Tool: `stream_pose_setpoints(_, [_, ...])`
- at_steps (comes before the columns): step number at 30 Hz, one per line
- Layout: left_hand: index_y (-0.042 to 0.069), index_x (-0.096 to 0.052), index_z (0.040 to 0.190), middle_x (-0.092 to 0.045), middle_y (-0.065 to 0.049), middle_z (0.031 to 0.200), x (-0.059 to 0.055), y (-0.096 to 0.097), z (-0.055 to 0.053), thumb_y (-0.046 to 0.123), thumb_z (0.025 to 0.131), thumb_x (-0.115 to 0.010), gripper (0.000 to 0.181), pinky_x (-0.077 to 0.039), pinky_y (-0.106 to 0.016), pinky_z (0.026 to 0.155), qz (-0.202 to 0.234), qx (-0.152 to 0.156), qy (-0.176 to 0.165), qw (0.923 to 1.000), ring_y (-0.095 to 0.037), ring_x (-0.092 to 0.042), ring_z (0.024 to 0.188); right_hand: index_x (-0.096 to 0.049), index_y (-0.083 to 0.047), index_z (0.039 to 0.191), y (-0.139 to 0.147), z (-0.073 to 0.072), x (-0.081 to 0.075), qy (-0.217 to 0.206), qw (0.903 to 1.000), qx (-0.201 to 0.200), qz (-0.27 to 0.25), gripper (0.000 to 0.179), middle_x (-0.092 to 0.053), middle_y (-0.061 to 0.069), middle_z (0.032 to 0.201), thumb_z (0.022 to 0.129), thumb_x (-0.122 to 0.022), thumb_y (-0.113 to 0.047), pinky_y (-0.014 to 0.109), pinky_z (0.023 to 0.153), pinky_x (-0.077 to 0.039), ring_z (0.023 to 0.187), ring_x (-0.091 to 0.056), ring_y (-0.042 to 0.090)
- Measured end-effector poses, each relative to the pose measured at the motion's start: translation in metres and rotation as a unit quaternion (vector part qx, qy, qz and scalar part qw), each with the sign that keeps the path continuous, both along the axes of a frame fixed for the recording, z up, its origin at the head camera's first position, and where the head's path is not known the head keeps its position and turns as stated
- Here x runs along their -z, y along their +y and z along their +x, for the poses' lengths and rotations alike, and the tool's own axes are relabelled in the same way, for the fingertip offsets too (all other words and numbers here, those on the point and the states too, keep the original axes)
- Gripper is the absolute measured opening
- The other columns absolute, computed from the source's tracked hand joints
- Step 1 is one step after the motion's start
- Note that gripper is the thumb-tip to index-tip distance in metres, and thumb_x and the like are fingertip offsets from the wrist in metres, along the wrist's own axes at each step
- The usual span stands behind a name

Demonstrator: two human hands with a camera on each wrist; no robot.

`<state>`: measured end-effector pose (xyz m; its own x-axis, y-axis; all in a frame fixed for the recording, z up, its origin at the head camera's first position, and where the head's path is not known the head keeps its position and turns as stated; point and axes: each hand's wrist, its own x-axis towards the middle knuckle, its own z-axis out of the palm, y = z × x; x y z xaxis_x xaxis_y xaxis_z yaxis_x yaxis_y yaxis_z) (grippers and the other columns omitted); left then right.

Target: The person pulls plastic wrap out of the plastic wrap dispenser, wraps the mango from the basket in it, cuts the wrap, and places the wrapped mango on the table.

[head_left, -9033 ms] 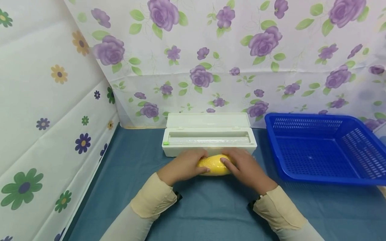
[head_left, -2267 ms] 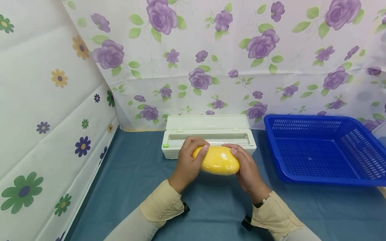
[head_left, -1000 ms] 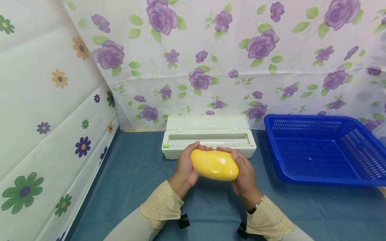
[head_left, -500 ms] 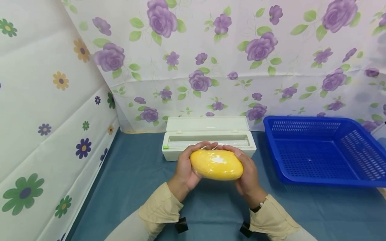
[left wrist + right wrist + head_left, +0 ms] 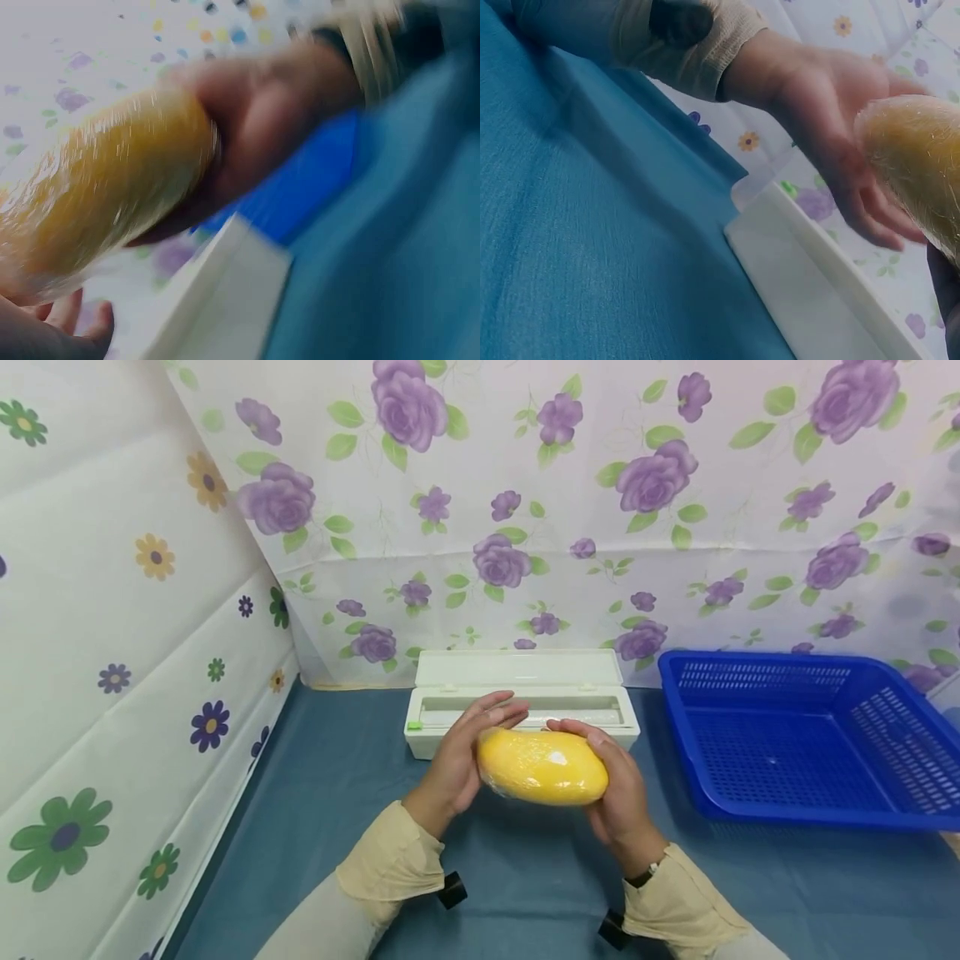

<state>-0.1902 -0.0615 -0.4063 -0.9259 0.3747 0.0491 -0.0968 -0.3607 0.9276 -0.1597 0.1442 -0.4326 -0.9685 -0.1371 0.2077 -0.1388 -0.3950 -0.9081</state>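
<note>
A yellow, oval, mango-like thing [image 5: 543, 767], wrapped in clear film, is held up between both hands in the head view. My right hand [image 5: 619, 793] grips its right end, fingers curled behind it. At the other end my left hand [image 5: 457, 760] lies with its palm along the side and fingers extended past it toward the back. The right wrist view shows this left hand [image 5: 832, 127] with loosened fingers beside the wrapped end. Just behind stands a white cling film dispenser [image 5: 442, 745] with its lid up and a film roll [image 5: 577, 703] inside.
A blue perforated plastic basket [image 5: 795, 814] stands at the right on the blue-green tablecloth [image 5: 337, 752]. Flower-printed sheets [image 5: 570, 593] hang behind and along the left side. A small green piece [image 5: 414, 726] sits at the dispenser's left end.
The yellow thing has risen from in front of the dispenser and been turned in the hands. Over the last half second the left fingers have straightened and spread away from it; the right keeps hold.
</note>
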Motion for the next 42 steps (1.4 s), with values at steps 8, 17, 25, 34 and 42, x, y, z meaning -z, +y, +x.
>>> stream_pose_setpoints(8, [0.031, -0.046, 0.147, -0.040, 0.001, 0.153, -0.027, -0.017, 0.015, 0.034, 0.083, -0.082, 0.073, -0.054, -0.044, 0.097, -0.306, 0.018, 0.181, 0.9344, -0.029, -0.057, 0.123, -0.056, 0.005, 0.137, 0.004, -0.003, -0.001, 0.011, 0.9998, -0.016, 0.010, 0.050, -0.065, 0.005, 0.137, 0.111, -0.034, -0.031, 0.032, 0.095, -0.057, 0.119, -0.063, 0.021])
stream_pose_setpoints(17, [0.019, -0.048, 0.150, -0.047, -0.003, 0.145, -0.038, -0.016, 0.027, 0.038, 0.076, -0.090, 0.087, -0.038, -0.054, 0.110, -0.521, 0.020, 0.365, 0.7711, -0.026, -0.046, 0.134, -0.056, 0.005, 0.137, 0.005, -0.002, -0.002, 0.008, 0.9994, -0.020, 0.028, 0.050, -0.065, 0.004, 0.136, 0.111, -0.033, -0.032, 0.032, 0.093, -0.057, 0.117, -0.063, 0.020])
stream_pose_setpoints(25, [0.025, -0.051, 0.145, -0.055, 0.001, 0.137, -0.039, -0.014, 0.029, 0.038, 0.078, -0.088, 0.078, -0.043, -0.047, 0.102, -0.528, 0.027, 0.362, 0.7677, -0.021, -0.052, 0.123, -0.054, 0.003, 0.139, 0.007, -0.004, 0.000, 0.019, 0.9985, -0.043, 0.027, 0.050, -0.063, 0.005, 0.137, 0.112, -0.030, -0.032, 0.032, 0.095, -0.056, 0.119, -0.062, 0.020])
stream_pose_setpoints(34, [0.023, -0.050, 0.146, -0.054, -0.001, 0.137, -0.039, -0.015, 0.029, 0.039, 0.080, -0.086, 0.077, -0.045, -0.046, 0.103, -0.521, 0.025, 0.343, 0.7812, -0.020, -0.052, 0.120, -0.043, 0.001, 0.148, 0.022, -0.009, -0.010, 0.049, 0.9926, -0.063, 0.092, 0.050, -0.053, 0.013, 0.148, 0.112, -0.025, -0.030, 0.028, 0.100, -0.054, 0.131, -0.057, 0.020])
stream_pose_setpoints(42, [0.021, -0.050, 0.147, -0.054, -0.001, 0.136, -0.038, -0.016, 0.029, 0.037, 0.081, -0.086, 0.078, -0.049, -0.040, 0.100, -0.513, 0.031, 0.328, 0.7928, -0.018, -0.053, 0.116, -0.039, -0.024, 0.154, 0.035, -0.004, -0.028, 0.132, 0.9351, -0.014, 0.329, 0.051, -0.047, 0.006, 0.155, 0.105, -0.051, -0.018, 0.050, 0.117, -0.039, 0.146, -0.040, 0.034])
